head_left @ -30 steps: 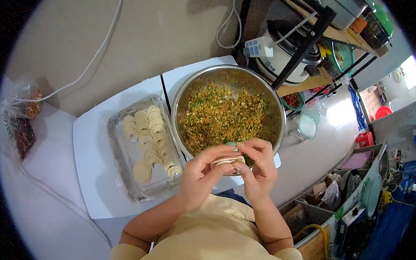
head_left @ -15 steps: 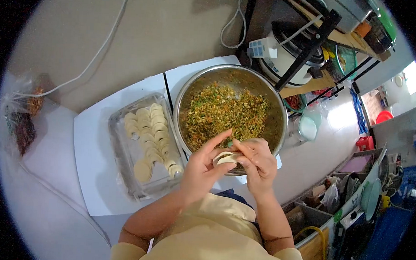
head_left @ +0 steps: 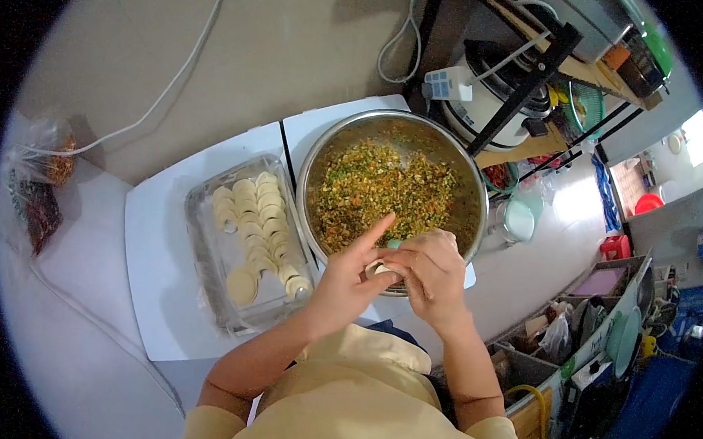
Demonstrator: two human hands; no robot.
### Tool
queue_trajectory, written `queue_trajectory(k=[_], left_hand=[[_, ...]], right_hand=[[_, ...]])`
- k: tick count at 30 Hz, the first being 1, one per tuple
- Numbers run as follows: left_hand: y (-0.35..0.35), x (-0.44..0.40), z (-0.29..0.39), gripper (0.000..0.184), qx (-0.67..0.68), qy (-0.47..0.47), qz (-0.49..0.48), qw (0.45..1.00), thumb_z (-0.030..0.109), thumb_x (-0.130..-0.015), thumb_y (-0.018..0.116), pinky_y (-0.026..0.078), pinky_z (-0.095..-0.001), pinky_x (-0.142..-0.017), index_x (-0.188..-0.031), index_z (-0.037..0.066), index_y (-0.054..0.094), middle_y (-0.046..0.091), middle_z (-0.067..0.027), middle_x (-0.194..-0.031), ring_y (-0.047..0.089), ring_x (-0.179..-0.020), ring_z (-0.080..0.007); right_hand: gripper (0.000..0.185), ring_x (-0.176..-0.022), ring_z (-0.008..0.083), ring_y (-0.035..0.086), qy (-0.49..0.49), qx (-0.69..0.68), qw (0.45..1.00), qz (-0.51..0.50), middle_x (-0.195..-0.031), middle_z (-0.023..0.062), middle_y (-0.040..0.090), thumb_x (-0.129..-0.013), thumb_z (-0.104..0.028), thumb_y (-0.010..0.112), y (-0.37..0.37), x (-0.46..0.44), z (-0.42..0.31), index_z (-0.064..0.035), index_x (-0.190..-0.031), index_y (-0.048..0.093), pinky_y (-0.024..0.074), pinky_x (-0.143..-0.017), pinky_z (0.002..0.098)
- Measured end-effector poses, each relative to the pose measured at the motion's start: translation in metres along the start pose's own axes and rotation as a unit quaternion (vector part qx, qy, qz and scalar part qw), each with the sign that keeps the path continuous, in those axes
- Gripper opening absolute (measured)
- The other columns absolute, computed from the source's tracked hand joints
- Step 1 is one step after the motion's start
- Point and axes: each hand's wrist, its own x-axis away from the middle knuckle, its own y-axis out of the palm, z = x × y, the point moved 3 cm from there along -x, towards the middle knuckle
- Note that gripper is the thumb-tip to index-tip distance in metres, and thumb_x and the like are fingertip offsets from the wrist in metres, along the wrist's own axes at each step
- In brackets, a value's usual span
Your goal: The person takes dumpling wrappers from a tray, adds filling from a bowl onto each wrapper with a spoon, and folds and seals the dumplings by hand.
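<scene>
A small pale dough wrapper (head_left: 377, 268), folded over, is pinched between both hands at the near rim of a big steel bowl. My left hand (head_left: 344, 286) grips its left side with thumb and fingers, the index finger stretched up over the bowl. Closed fingers of my right hand (head_left: 435, 276) press the wrapper's right side and hide part of it. Behind them, the steel bowl (head_left: 305, 211) holds chopped orange, green and yellow filling (head_left: 384, 191). A bit of something green shows between the hands. Left of the bowl, a clear tray (head_left: 207, 285) holds overlapping rows of round wrappers (head_left: 243, 285).
Bowl and tray stand on a white table (head_left: 156, 234) against the wall. At the upper right, a rack holds a white cooker (head_left: 481, 123) beside a power strip (head_left: 449, 84). Plastic bags (head_left: 42, 198) are at the far left. Bins with household items stand at the lower right.
The wrapper is folded further and more covered by my right hand, whose fingers have closed in over it. My left index finger has lifted away from the wrapper. The view has shifted slightly.
</scene>
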Motion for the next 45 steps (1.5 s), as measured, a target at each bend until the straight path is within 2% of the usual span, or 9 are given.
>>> queue_trajectory(k=[4, 11, 13, 19, 21, 29, 33, 35, 45], left_hand=[[0.0, 0.0, -0.002, 0.073, -0.01, -0.016, 0.0, 1.0, -0.005, -0.081, 0.057, 0.032, -0.0127, -0.05, -0.144, 0.009, 0.024, 0.062, -0.0044, -0.109, 0.045, -0.069, 0.0027], [-0.002, -0.003, -0.012, 0.072, -0.019, 0.006, 0.019, 1.0, -0.008, -0.08, 0.051, 0.039, -0.0145, -0.056, -0.144, 0.008, 0.023, 0.062, -0.0039, -0.104, 0.051, -0.076, -0.0009], [-0.003, -0.006, -0.022, 0.063, -0.034, 0.039, 0.047, 0.998, -0.004, -0.079, 0.055, 0.04, -0.0184, -0.056, -0.139, 0.007, 0.036, 0.064, -0.0027, -0.089, 0.047, -0.068, -0.0017], [-0.017, -0.007, -0.019, 0.034, -0.066, 0.017, 0.057, 0.996, -0.002, -0.081, 0.058, 0.045, -0.0215, -0.064, -0.115, 0.001, 0.059, 0.064, -0.0047, -0.093, 0.055, -0.074, -0.0071], [-0.015, -0.006, -0.002, 0.033, 0.005, 0.005, 0.06, 0.998, -0.002, -0.082, 0.059, 0.047, -0.0216, -0.069, -0.115, 0.0, 0.059, 0.064, -0.0058, -0.096, 0.057, -0.079, -0.0084], [-0.009, -0.001, 0.006, 0.033, 0.132, -0.018, 0.034, 0.991, -0.004, -0.082, 0.06, 0.048, -0.0249, -0.084, -0.114, -0.003, 0.058, 0.062, -0.0094, -0.107, 0.06, -0.095, -0.0135], [-0.005, 0.0, 0.01, 0.034, 0.142, -0.031, 0.043, 0.988, -0.006, -0.08, 0.06, 0.049, -0.0292, -0.087, -0.114, -0.004, 0.056, 0.061, -0.013, -0.11, 0.06, -0.097, -0.0181], [-0.004, 0.001, 0.01, 0.035, 0.145, -0.041, 0.051, 0.987, -0.006, -0.078, 0.06, 0.049, -0.032, -0.09, -0.112, -0.006, 0.056, 0.06, -0.0154, -0.111, 0.06, -0.1, -0.0213], [-0.002, 0.0, 0.007, 0.035, 0.17, -0.008, 0.033, 0.985, -0.005, -0.08, 0.061, 0.049, -0.0294, -0.088, -0.115, -0.005, 0.055, 0.06, -0.0131, -0.111, 0.059, -0.1, -0.0176]], right_hand=[[0.017, -0.074, 0.0234, 0.059, 0.015, 0.001, 1.0, -0.001, -0.082, 0.0053, 0.063, -0.069, -0.008, 0.067, 0.001, -0.002, -0.001, -0.0065, -0.086, 0.067, 0.0415, -0.067, 0.0343], [0.011, -0.078, 0.0247, 0.058, -0.018, 0.044, 0.998, -0.033, -0.089, 0.0069, 0.062, -0.069, -0.007, 0.066, 0.006, -0.005, -0.004, -0.0054, -0.08, 0.063, 0.0415, -0.068, 0.0365], [0.011, -0.079, 0.0245, 0.058, -0.008, 0.053, 0.998, -0.037, -0.091, 0.0074, 0.062, -0.069, -0.007, 0.066, 0.008, -0.002, -0.002, -0.006, -0.08, 0.064, 0.0414, -0.068, 0.0368], [0.027, -0.088, 0.025, 0.057, 0.011, -0.009, 1.0, -0.023, -0.098, 0.0095, 0.061, -0.073, -0.01, 0.066, 0.009, 0.001, 0.0, -0.004, -0.098, 0.065, 0.0428, -0.077, 0.0363], [0.036, -0.095, 0.0226, 0.055, 0.232, -0.265, 0.931, 0.098, -0.105, 0.0113, 0.059, -0.074, -0.01, 0.067, 0.013, 0.012, 0.008, 0.0, -0.108, 0.062, 0.0423, -0.085, 0.034], [0.034, -0.097, 0.0177, 0.053, 0.322, -0.566, 0.729, 0.213, -0.112, 0.0101, 0.053, -0.071, -0.001, 0.069, 0.028, 0.041, 0.013, 0.0046, -0.104, 0.063, 0.0423, -0.088, 0.029], [0.03, -0.097, 0.0193, 0.054, 0.302, -0.508, 0.76, 0.27, -0.109, 0.0108, 0.054, -0.072, -0.004, 0.07, 0.021, 0.04, 0.008, 0.0039, -0.101, 0.064, 0.0426, -0.086, 0.0297], [0.027, -0.096, 0.0206, 0.054, 0.227, -0.35, 0.875, 0.246, -0.105, 0.0116, 0.057, -0.073, -0.005, 0.07, 0.013, 0.04, 0.007, 0.0015, -0.099, 0.066, 0.0431, -0.084, 0.0305], [0.021, -0.089, 0.0236, 0.056, 0.164, -0.119, 0.959, 0.198, -0.098, 0.0145, 0.057, -0.076, -0.007, 0.069, -0.002, 0.032, -0.003, -0.0001, -0.095, 0.066, 0.0461, -0.078, 0.0318]])
